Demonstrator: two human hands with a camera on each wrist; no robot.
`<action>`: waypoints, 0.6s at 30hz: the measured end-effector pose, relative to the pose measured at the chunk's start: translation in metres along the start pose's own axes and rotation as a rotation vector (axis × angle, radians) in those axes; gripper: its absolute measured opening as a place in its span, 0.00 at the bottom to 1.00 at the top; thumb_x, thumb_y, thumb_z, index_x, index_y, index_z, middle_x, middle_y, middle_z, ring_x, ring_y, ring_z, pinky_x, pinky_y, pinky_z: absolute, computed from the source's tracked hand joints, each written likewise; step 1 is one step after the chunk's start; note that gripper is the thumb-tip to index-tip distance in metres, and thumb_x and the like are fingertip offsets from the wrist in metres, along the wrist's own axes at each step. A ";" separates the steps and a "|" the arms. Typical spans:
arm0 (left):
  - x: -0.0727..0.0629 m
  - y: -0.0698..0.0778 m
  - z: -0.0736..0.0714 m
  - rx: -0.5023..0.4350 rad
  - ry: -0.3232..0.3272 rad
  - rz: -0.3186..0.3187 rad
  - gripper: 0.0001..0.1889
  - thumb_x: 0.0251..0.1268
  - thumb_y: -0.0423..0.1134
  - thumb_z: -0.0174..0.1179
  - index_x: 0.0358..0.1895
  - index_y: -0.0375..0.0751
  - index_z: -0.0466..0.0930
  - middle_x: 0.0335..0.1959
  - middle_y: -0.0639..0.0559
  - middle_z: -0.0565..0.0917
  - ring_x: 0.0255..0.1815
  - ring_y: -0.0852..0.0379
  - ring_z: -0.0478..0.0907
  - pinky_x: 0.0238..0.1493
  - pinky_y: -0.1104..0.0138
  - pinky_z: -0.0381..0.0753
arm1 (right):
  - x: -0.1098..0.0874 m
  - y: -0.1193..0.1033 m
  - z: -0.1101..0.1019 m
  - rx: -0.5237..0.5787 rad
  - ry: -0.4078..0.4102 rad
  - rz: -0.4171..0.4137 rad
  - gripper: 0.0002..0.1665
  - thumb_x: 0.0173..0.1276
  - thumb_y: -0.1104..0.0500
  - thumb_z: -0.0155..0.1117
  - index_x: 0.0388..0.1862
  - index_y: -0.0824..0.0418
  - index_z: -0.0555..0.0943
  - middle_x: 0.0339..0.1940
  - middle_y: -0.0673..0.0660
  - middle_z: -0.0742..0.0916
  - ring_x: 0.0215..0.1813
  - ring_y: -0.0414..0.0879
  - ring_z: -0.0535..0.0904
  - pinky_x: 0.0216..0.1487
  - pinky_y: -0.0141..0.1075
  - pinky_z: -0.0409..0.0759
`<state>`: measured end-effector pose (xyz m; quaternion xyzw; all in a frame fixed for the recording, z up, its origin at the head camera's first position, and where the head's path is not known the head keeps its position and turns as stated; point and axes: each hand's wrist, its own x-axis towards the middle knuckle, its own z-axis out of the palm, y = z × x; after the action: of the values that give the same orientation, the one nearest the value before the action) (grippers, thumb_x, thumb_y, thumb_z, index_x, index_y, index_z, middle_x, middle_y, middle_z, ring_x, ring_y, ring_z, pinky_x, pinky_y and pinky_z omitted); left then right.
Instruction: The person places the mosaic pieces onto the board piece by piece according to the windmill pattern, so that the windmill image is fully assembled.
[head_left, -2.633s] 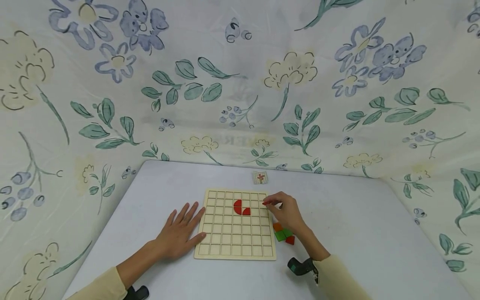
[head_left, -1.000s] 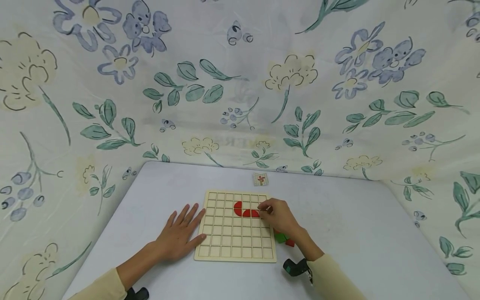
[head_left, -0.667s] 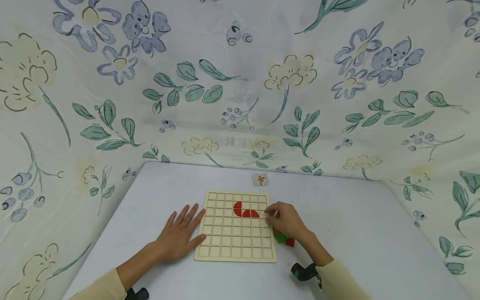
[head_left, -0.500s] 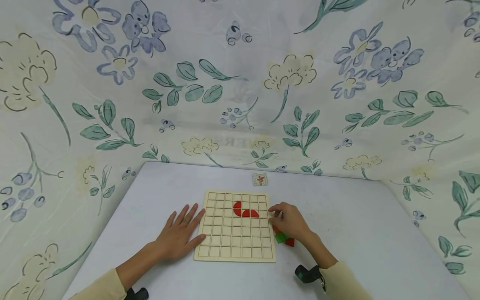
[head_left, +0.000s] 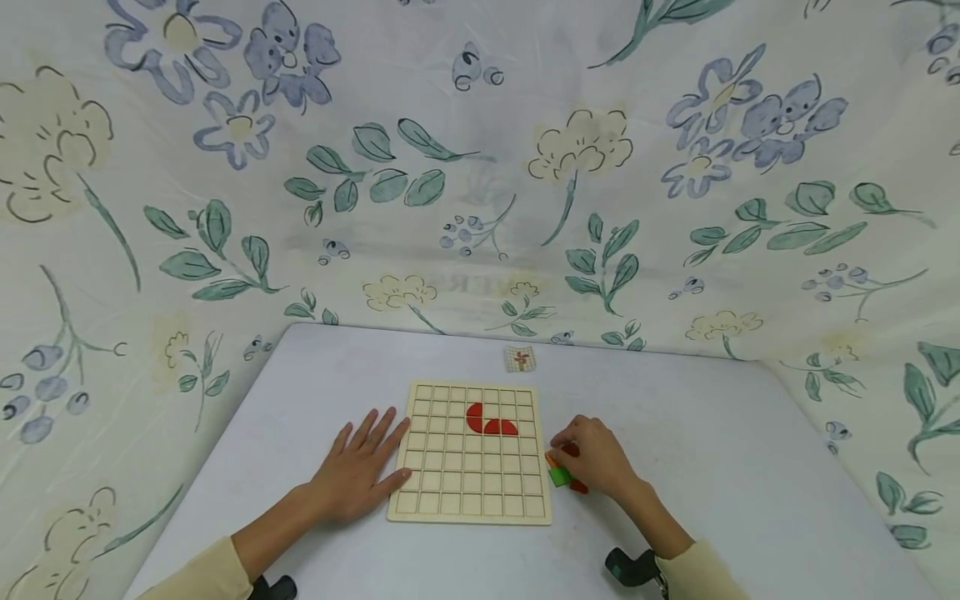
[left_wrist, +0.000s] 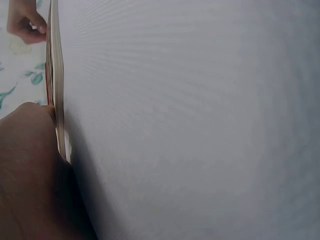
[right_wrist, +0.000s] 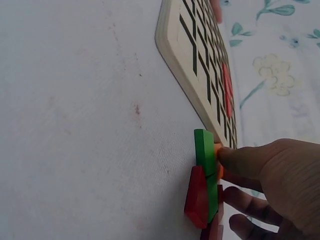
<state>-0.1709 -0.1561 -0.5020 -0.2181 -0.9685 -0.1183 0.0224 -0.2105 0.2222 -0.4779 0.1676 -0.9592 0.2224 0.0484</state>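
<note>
My left hand (head_left: 358,471) lies flat with fingers spread, its fingertips and thumb at the left edge of the wooden grid board (head_left: 468,504). Red quarter-round pieces (head_left: 475,418) sit in several squares in the board's upper middle. Beside the board's right edge, my right hand (head_left: 596,457) pinches an orange piece (right_wrist: 218,160) between thumb and finger. Close against it are a green piece (right_wrist: 204,150) and a red piece (right_wrist: 197,197), with more red pieces partly hidden by the fingers.
A small card (head_left: 520,359) with a red pinwheel-like pattern on a grid lies behind the board. A white table (head_left: 675,433) bears everything, with a flowered cloth (head_left: 480,208) hanging behind it. Dark wrist cameras (head_left: 630,568) are strapped at the wrists.
A red piece that my right hand held has been set on the board beside the others. That hand has since drawn back right and down to the loose pieces. My left hand stays put.
</note>
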 end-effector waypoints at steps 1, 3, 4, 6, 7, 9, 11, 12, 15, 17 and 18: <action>0.000 0.000 -0.001 0.004 -0.003 -0.002 0.40 0.74 0.66 0.40 0.78 0.43 0.52 0.79 0.40 0.49 0.78 0.37 0.42 0.69 0.37 0.43 | -0.001 0.000 0.000 -0.002 -0.001 -0.003 0.04 0.57 0.60 0.77 0.32 0.58 0.90 0.30 0.49 0.81 0.35 0.44 0.73 0.37 0.39 0.74; 0.000 0.001 -0.001 0.003 -0.002 -0.003 0.40 0.74 0.65 0.41 0.78 0.43 0.53 0.79 0.40 0.49 0.78 0.38 0.42 0.69 0.37 0.43 | -0.003 -0.001 -0.002 -0.010 -0.007 -0.007 0.05 0.57 0.59 0.77 0.33 0.58 0.89 0.30 0.49 0.81 0.35 0.44 0.72 0.37 0.39 0.74; -0.001 0.001 -0.001 0.000 -0.002 -0.002 0.40 0.74 0.65 0.41 0.78 0.43 0.53 0.79 0.40 0.49 0.78 0.38 0.42 0.69 0.37 0.43 | -0.004 -0.001 -0.003 -0.017 -0.010 -0.010 0.05 0.57 0.60 0.76 0.33 0.58 0.89 0.30 0.49 0.81 0.36 0.44 0.73 0.37 0.39 0.74; -0.001 0.000 -0.001 -0.006 -0.002 -0.003 0.40 0.73 0.65 0.41 0.78 0.43 0.53 0.79 0.40 0.49 0.78 0.38 0.42 0.69 0.37 0.43 | -0.007 -0.001 -0.007 -0.039 -0.013 -0.009 0.07 0.57 0.60 0.77 0.35 0.58 0.89 0.31 0.50 0.81 0.36 0.45 0.72 0.37 0.40 0.73; -0.001 0.001 -0.001 -0.007 -0.002 -0.003 0.40 0.73 0.65 0.41 0.78 0.43 0.53 0.79 0.40 0.49 0.78 0.38 0.42 0.69 0.37 0.42 | -0.008 0.000 -0.008 -0.054 -0.013 -0.009 0.07 0.57 0.60 0.77 0.36 0.58 0.89 0.32 0.51 0.81 0.36 0.46 0.72 0.38 0.40 0.73; -0.001 0.001 -0.001 -0.010 -0.002 -0.002 0.40 0.73 0.65 0.41 0.78 0.43 0.53 0.79 0.40 0.49 0.78 0.37 0.42 0.69 0.37 0.42 | -0.010 0.002 -0.012 -0.084 -0.009 -0.003 0.09 0.57 0.60 0.77 0.37 0.59 0.89 0.32 0.51 0.81 0.36 0.46 0.72 0.38 0.40 0.73; 0.000 0.000 -0.001 -0.007 -0.001 0.000 0.40 0.73 0.65 0.41 0.78 0.43 0.53 0.79 0.40 0.49 0.78 0.37 0.42 0.69 0.37 0.43 | -0.012 0.005 -0.013 -0.109 -0.005 0.009 0.09 0.57 0.60 0.77 0.37 0.59 0.89 0.32 0.51 0.81 0.36 0.46 0.71 0.38 0.40 0.73; 0.000 0.000 -0.001 -0.004 0.000 0.002 0.40 0.73 0.65 0.41 0.78 0.43 0.53 0.79 0.40 0.49 0.78 0.37 0.42 0.69 0.37 0.43 | -0.012 0.007 -0.014 -0.115 -0.005 0.017 0.08 0.57 0.60 0.77 0.36 0.58 0.89 0.32 0.51 0.81 0.36 0.46 0.71 0.38 0.39 0.73; -0.001 0.000 -0.001 0.002 0.008 0.004 0.40 0.73 0.65 0.42 0.78 0.42 0.54 0.79 0.40 0.50 0.78 0.37 0.43 0.69 0.37 0.44 | -0.014 0.010 -0.015 -0.095 -0.011 0.036 0.05 0.58 0.62 0.77 0.34 0.58 0.89 0.31 0.49 0.81 0.36 0.46 0.72 0.38 0.39 0.73; -0.001 0.000 -0.001 0.002 0.008 0.004 0.40 0.73 0.64 0.43 0.78 0.42 0.54 0.79 0.40 0.50 0.78 0.37 0.43 0.69 0.37 0.44 | -0.014 0.012 -0.016 -0.072 -0.020 0.042 0.04 0.58 0.62 0.76 0.33 0.57 0.89 0.31 0.49 0.81 0.37 0.46 0.72 0.39 0.39 0.74; -0.001 0.001 -0.001 0.000 0.007 0.003 0.40 0.73 0.64 0.43 0.78 0.42 0.54 0.79 0.40 0.50 0.78 0.37 0.43 0.69 0.37 0.44 | -0.015 0.013 -0.016 -0.063 -0.025 0.042 0.04 0.58 0.62 0.76 0.33 0.57 0.89 0.31 0.49 0.81 0.37 0.46 0.73 0.39 0.39 0.74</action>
<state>-0.1703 -0.1560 -0.5014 -0.2194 -0.9680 -0.1193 0.0261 -0.2012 0.2452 -0.4713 0.1486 -0.9696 0.1909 0.0370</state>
